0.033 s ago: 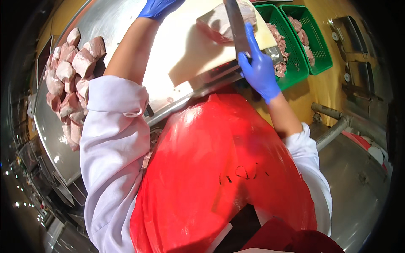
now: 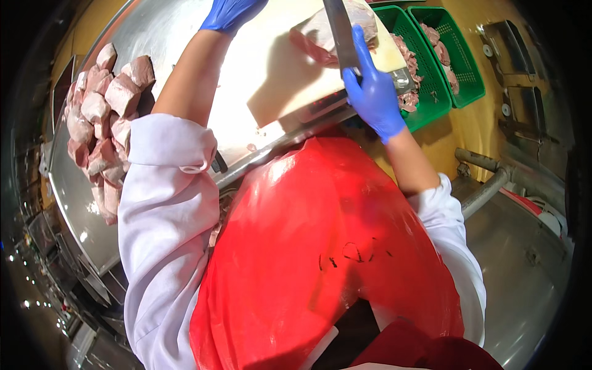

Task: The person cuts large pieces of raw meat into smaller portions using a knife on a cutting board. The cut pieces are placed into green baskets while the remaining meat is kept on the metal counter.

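Observation:
My right hand (image 2: pixel 375 98), in a blue glove, is closed round the handle of a large knife (image 2: pixel 343 37). Its index finger stretches up alongside the broad blade, and the palm hides the handle. Under or just behind the blade, a large pale pink piece of raw meat (image 2: pixel 312 40) lies on the white cutting board (image 2: pixel 277 105); whether steel and meat touch I cannot tell. My left hand (image 2: pixel 233 13), also blue-gloved, reaches over the board at the upper edge, where the picture cuts off its fingers.
A heap of raw meat chunks (image 2: pixel 97 117) covers the left end of the steel table (image 2: pixel 71 191). Beyond the board's right edge stand two green perforated baskets (image 2: pixel 439 110) holding meat pieces. A metal pipe (image 2: pixel 487 194) runs at the right.
My right hand and the knife have shifted slightly to the left and upward. My left hand has barely moved.

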The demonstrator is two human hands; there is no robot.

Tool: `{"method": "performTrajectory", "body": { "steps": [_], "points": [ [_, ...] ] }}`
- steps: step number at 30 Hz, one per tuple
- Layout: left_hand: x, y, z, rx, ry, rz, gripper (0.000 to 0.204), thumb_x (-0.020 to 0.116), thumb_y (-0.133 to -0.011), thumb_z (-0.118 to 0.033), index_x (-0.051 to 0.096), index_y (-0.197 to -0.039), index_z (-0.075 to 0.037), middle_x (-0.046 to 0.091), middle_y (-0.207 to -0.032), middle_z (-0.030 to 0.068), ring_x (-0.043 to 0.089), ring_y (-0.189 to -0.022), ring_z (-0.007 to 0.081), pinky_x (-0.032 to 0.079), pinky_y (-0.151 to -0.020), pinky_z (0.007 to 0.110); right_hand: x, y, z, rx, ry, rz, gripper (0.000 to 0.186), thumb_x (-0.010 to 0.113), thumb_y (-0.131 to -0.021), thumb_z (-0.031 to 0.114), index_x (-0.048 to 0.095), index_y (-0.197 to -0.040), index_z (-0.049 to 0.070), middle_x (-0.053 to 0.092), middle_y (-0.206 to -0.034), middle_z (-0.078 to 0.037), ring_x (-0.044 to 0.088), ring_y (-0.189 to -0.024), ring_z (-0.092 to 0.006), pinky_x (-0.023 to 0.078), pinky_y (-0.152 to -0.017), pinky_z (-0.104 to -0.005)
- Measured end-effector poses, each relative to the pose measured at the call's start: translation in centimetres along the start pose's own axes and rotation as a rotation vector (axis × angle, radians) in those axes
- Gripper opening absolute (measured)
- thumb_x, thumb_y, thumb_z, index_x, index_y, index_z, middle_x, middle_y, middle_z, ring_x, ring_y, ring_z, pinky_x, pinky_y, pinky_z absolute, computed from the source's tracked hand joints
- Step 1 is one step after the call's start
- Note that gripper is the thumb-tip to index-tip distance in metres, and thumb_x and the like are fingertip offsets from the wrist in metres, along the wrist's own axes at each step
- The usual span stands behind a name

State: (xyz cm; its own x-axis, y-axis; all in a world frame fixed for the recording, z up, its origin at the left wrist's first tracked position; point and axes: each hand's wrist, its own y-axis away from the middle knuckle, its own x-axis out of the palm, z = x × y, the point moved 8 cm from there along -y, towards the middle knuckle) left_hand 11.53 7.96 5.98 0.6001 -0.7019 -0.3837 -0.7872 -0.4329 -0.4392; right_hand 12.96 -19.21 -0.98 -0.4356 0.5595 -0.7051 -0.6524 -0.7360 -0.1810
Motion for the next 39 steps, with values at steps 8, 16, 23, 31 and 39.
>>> {"method": "performTrajectory", "body": {
  "steps": [8, 16, 23, 31, 39],
  "points": [
    [-3.3, 2.2, 4.5, -0.098, 0.103, 0.0, 0.035, 0.067, -0.097, -0.024, 0.064, -0.118, 0.004, 0.072, -0.102, 0.0143, 0.067, -0.096, 0.02, 0.054, -0.087, 0.033, 4.9, -4.1, 3.4, 0.052, 0.503, -0.113, 0.076, 0.053, -0.091, 0.011, 0.025, -0.162, 0.016, 0.063, -0.065, -0.024, 0.063, -0.058, -0.044, 0.052, -0.057, -0.0541],
    [-1.4, 2.8, 10.6, -0.171, 0.043, 0.035, 0.032, 0.069, -0.091, -0.033, 0.069, -0.088, -0.001, 0.072, -0.076, 0.0125, 0.066, -0.067, 0.0181, 0.052, -0.065, 0.034, 6.6, 6.1, 5.7, 0.358, 0.569, 0.237, 0.089, 0.056, -0.087, 0.007, 0.012, -0.164, 0.016, 0.068, -0.077, -0.023, 0.066, -0.068, -0.0454, 0.054, -0.065, -0.0559],
    [3.9, 6.5, 9.0, -0.184, 0.105, 0.115, 0.042, 0.07, -0.085, -0.043, 0.067, -0.092, -0.002, 0.072, -0.08, 0.0171, 0.071, -0.074, 0.0314, 0.056, -0.072, 0.039, 1.1, 13.1, 8.2, 0.397, 0.307, 0.277, 0.079, 0.055, -0.093, 0.009, 0.022, -0.164, 0.019, 0.063, -0.068, -0.017, 0.062, -0.057, -0.0357, 0.051, -0.058, -0.0468],
    [7.0, 6.9, 9.9, -0.27, -0.173, 0.389, 0.041, 0.068, -0.078, -0.043, 0.071, -0.099, -0.008, 0.074, -0.092, 0.017, 0.071, -0.087, 0.0371, 0.056, -0.081, 0.047, 0.8, -4.0, 7.4, 0.488, 0.067, 0.031, 0.07, 0.053, -0.097, 0.018, 0.027, -0.161, 0.007, 0.067, -0.072, -0.016, 0.066, -0.057, -0.0232, 0.054, -0.056, -0.0361],
    [6.7, 7.6, 9.3, -0.093, -0.366, 0.312, 0.029, 0.069, -0.083, -0.04, 0.073, -0.1, -0.016, 0.075, -0.09, 0.0108, 0.072, -0.086, 0.0341, 0.056, -0.078, 0.043, 2.0, -15.4, 3.8, 0.359, 0.419, -0.059, 0.054, 0.056, -0.086, 0.015, 0.051, -0.136, -0.004, 0.069, -0.103, -0.033, 0.069, -0.097, -0.0461, 0.054, -0.084, -0.0495]
  ]
}}
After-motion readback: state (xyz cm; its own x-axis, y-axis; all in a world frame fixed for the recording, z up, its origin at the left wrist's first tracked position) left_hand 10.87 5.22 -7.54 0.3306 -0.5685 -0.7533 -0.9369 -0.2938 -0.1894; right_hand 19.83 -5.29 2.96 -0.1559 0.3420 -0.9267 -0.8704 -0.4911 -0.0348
